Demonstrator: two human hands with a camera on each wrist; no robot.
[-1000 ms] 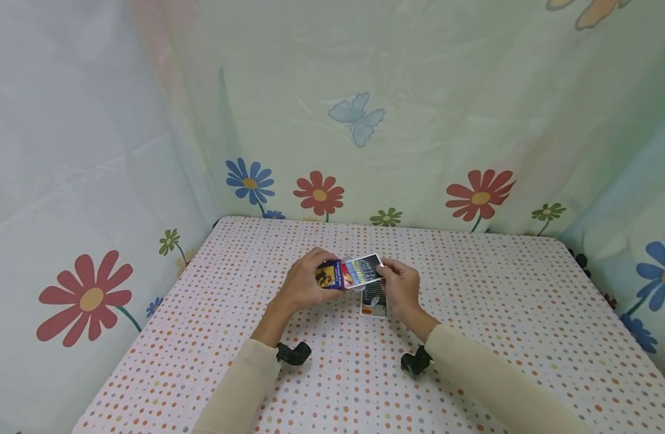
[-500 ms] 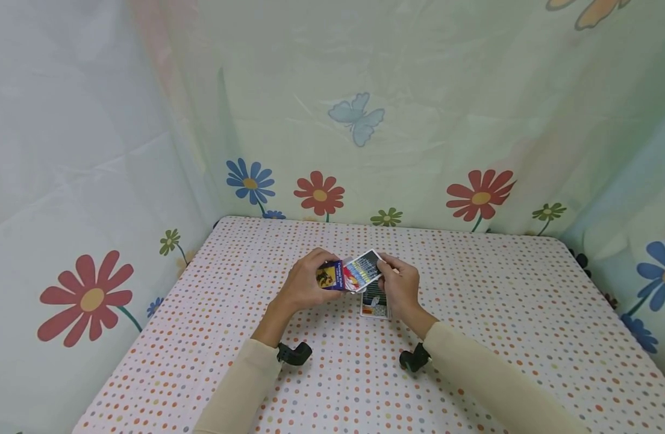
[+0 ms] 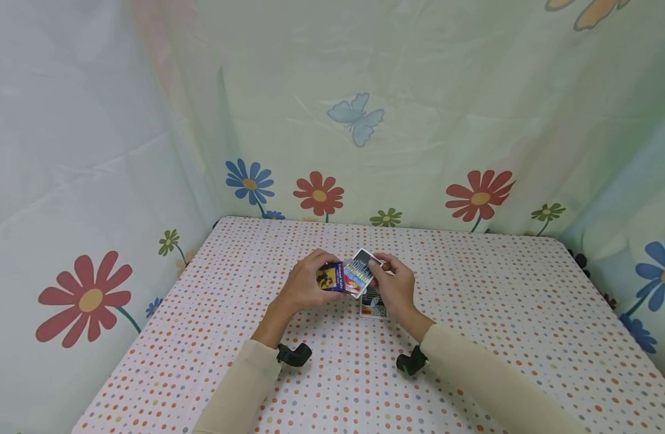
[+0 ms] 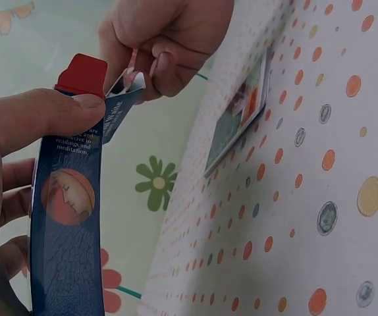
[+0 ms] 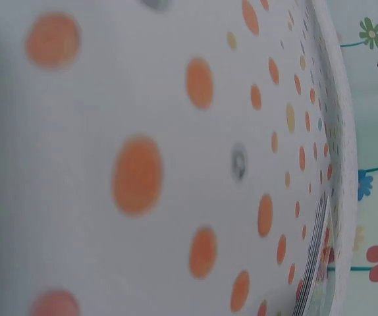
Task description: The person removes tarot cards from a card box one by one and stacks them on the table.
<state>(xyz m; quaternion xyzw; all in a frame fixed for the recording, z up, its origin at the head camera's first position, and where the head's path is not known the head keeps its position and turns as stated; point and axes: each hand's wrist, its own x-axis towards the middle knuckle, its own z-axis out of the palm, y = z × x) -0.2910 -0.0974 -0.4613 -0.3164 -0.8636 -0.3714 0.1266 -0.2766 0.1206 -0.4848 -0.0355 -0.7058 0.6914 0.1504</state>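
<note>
My left hand [image 3: 302, 284] grips a dark blue card box [image 3: 331, 276] with a yellow picture on its face. In the left wrist view, the thumb presses near the top of the box's side [image 4: 70, 237], and a red flap [image 4: 82, 74] sticks up there. My right hand [image 3: 397, 288] pinches a white-edged picture card [image 3: 358, 277] at the box's right end; how far it sits inside is hidden. On the table below lies a stack of cards [image 3: 373, 305], partly covered by the right hand and the held card. The right wrist view shows this stack [image 5: 315, 270] edge-on.
A table with a white dotted cloth [image 3: 473, 313] spreads under both hands. Behind it hangs a pale curtain [image 3: 430, 108] printed with flowers and a butterfly. Black wrist mounts [image 3: 294, 354] hang below the sleeves.
The right hand has moved slightly left. The card it pinches has turned from nearly level to a steeper slant. My left hand and box stay about where they were, and the stack lies still.
</note>
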